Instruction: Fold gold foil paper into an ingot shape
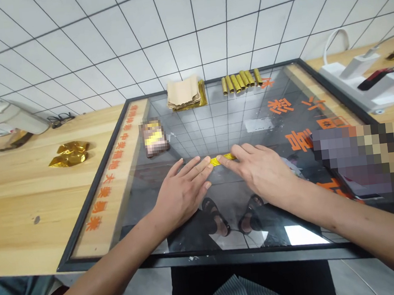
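A narrow gold foil paper roll (216, 161) lies on the glass top in front of me, partly covered by my fingers. My left hand (183, 189) is spread low over the glass, its fingertips touching the roll's left end. Bent over the right part of the roll is my right hand (261, 169); its index finger presses on the foil and the other fingers curl around the far end, which they hide. Farther back, several finished-looking gold paper tubes (241, 82) lie in a row beside a stack of brown-backed gold paper sheets (183, 92).
A black-framed glass display top (94, 170) with orange lettering covers the wooden table (23, 203). Crumpled gold foil (69, 154) lies at left. A blurred-out small item (154, 138) and a phone-like object (357, 163) rest on the glass. A power strip (352, 86) stands at right.
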`<state>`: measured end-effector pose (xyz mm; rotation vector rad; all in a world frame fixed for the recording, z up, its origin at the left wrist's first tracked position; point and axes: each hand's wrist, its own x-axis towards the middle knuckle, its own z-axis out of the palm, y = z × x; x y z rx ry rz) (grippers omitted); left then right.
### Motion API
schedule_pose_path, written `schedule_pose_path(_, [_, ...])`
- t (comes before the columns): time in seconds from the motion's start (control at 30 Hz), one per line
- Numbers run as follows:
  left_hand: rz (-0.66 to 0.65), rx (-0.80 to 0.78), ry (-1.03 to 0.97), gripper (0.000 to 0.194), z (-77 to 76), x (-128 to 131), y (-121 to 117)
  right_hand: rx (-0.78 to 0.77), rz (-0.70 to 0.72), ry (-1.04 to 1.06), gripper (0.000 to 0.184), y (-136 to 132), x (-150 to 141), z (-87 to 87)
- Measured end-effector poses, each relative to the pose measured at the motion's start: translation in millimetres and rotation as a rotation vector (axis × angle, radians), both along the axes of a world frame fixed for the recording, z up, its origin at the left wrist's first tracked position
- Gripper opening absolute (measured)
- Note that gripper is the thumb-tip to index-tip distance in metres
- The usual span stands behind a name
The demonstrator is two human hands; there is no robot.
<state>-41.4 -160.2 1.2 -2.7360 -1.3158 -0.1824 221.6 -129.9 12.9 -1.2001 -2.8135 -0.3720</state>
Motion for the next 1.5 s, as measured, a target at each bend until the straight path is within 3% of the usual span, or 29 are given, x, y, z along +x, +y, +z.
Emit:
schedule_pose_path(0.27, [-0.025,0.061,0.022,0.045,7.4,16,1,0.001,0.003,0.007,0.044,-1,-1,1.0])
schedule_pose_path(0.37, [-0.128,0.053,0.013,0.053,2.4,27,-1,-0.008,0.004,0.012,0.040,-1,-1,0.6])
schedule_pose_path(0.67, [-0.194,-0.022,-0.028,0.060,-10.5,21,-2,0.013,0.026,-0.003,0.043,-1,3,-0.4])
schedule_pose_path(1.23, [-0.184,-0.019,0.079,0.052,0.7,24,0,0.001,0.023,-0.026,0.036,-5,6,3.6])
schedule_pose_path(1.5, [-0.168,0.020,0.164,0.053,20.1,53,3,-0.031,0.031,-0.019,0.036,-8,10,0.2])
